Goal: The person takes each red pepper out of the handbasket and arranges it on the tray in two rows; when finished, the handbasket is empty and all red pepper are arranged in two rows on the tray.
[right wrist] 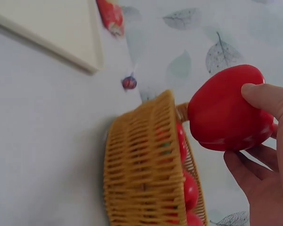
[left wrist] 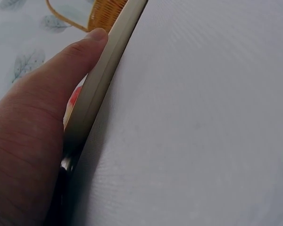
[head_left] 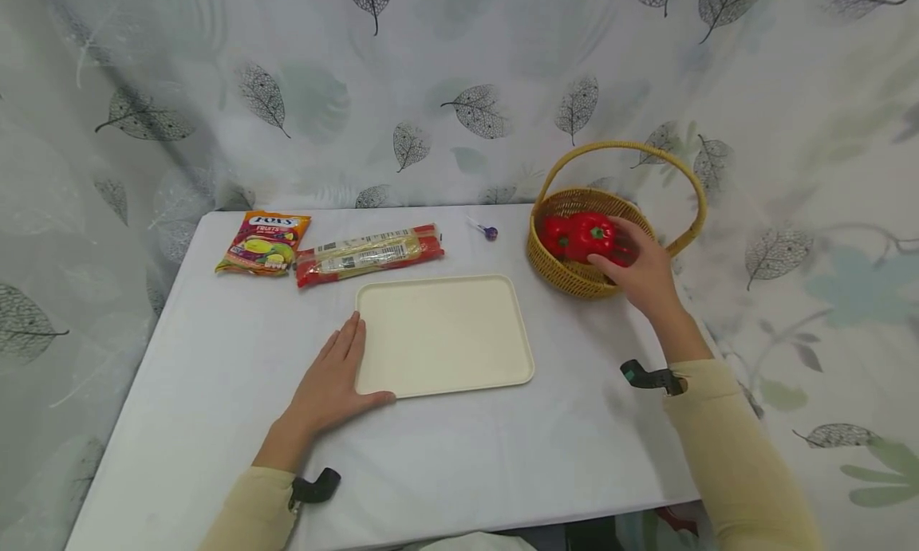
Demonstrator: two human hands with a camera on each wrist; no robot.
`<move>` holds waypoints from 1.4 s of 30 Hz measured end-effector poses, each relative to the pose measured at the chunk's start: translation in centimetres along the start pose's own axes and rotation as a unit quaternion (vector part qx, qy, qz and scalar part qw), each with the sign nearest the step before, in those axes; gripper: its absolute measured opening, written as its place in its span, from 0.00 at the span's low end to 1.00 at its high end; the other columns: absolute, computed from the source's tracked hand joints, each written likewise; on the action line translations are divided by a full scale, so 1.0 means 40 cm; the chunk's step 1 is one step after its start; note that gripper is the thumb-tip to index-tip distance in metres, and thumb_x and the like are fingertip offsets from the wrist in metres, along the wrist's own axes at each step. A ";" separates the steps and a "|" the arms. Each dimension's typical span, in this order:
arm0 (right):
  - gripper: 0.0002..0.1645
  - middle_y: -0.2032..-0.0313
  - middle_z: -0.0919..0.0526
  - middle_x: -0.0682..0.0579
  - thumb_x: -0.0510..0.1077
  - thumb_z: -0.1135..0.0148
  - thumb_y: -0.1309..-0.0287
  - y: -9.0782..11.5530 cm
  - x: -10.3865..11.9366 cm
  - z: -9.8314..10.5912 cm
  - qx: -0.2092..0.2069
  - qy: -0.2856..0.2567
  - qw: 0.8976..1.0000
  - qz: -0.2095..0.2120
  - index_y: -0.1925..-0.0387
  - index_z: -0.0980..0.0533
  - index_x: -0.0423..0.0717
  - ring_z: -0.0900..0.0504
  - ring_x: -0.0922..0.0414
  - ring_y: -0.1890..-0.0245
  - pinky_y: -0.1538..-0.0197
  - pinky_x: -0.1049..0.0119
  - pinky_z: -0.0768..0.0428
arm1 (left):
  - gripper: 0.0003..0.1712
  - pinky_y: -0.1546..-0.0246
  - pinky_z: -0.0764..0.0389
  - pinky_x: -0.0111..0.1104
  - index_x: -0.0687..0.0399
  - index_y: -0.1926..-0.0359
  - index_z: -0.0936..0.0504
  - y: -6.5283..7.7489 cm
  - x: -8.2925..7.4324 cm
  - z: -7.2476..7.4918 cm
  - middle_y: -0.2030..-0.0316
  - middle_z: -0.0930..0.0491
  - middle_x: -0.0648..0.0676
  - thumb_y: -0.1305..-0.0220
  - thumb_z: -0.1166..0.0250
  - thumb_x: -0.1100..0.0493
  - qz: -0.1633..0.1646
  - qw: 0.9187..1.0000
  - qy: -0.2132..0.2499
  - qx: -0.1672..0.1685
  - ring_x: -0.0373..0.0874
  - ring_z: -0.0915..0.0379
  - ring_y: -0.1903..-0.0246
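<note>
My right hand holds a glossy red bell pepper between thumb and fingers, just above the rim of a wicker basket with a tall handle. More red, rounded produce lies inside the basket, partly hidden by its wall. At the cream rectangular tray, my left hand rests along the left edge and near corner. Its fingers are straight, and the thumb lies against the tray's rim in the left wrist view.
Behind the tray lie an orange candy bag and a long red-and-clear packet of noodle-like sticks. A small purple lollipop sits left of the basket. A leaf-patterned curtain hangs behind the white-covered table.
</note>
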State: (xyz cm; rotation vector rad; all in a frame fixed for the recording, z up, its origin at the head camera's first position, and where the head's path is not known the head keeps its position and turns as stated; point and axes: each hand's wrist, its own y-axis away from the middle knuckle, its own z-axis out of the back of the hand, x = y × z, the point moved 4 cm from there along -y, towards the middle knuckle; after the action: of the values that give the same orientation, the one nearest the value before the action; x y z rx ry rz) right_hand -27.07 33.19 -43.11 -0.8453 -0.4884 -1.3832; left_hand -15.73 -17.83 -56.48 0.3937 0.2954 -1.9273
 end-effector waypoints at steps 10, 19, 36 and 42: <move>0.45 0.30 0.22 0.51 0.50 0.19 0.36 0.016 0.109 -0.080 0.012 -0.030 0.998 0.052 0.22 0.28 0.58 0.23 0.49 0.31 0.33 0.51 0.19 | 0.81 0.16 0.56 0.48 0.63 0.13 0.59 0.000 0.007 -0.003 0.13 0.63 0.59 0.44 0.34 0.14 0.007 1.000 0.002 0.008 0.55 0.63 0.15; 0.48 0.30 0.21 0.50 0.47 0.16 0.41 0.019 0.168 -0.183 0.035 -0.049 0.995 0.084 0.22 0.28 0.54 0.22 0.49 0.31 0.36 0.43 0.17 | 0.81 0.17 0.54 0.50 0.65 0.13 0.58 -0.003 0.004 -0.005 0.13 0.63 0.60 0.44 0.33 0.15 -0.001 1.000 0.011 0.004 0.56 0.62 0.15; 0.46 0.32 0.19 0.49 0.47 0.17 0.39 0.030 0.271 -0.319 0.100 -0.096 0.982 0.125 0.24 0.28 0.49 0.19 0.50 0.35 0.37 0.46 0.15 | 0.82 0.17 0.52 0.52 0.66 0.13 0.58 0.001 0.003 -0.003 0.13 0.61 0.62 0.44 0.33 0.15 0.002 1.000 0.005 -0.004 0.56 0.61 0.15; 0.44 0.33 0.19 0.49 0.49 0.18 0.38 0.023 0.297 -0.377 0.121 -0.104 0.980 0.122 0.24 0.27 0.50 0.19 0.51 0.35 0.37 0.47 0.15 | 0.81 0.18 0.51 0.54 0.67 0.14 0.56 0.003 -0.002 0.002 0.13 0.59 0.62 0.44 0.32 0.16 -0.002 1.000 0.010 -0.014 0.58 0.60 0.15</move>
State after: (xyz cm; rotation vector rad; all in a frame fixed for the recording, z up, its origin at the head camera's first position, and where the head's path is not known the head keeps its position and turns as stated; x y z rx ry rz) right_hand -26.91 13.99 -43.93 -0.8229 -0.6764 -0.9912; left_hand -15.60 -17.85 -56.38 0.3949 0.3375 -1.9225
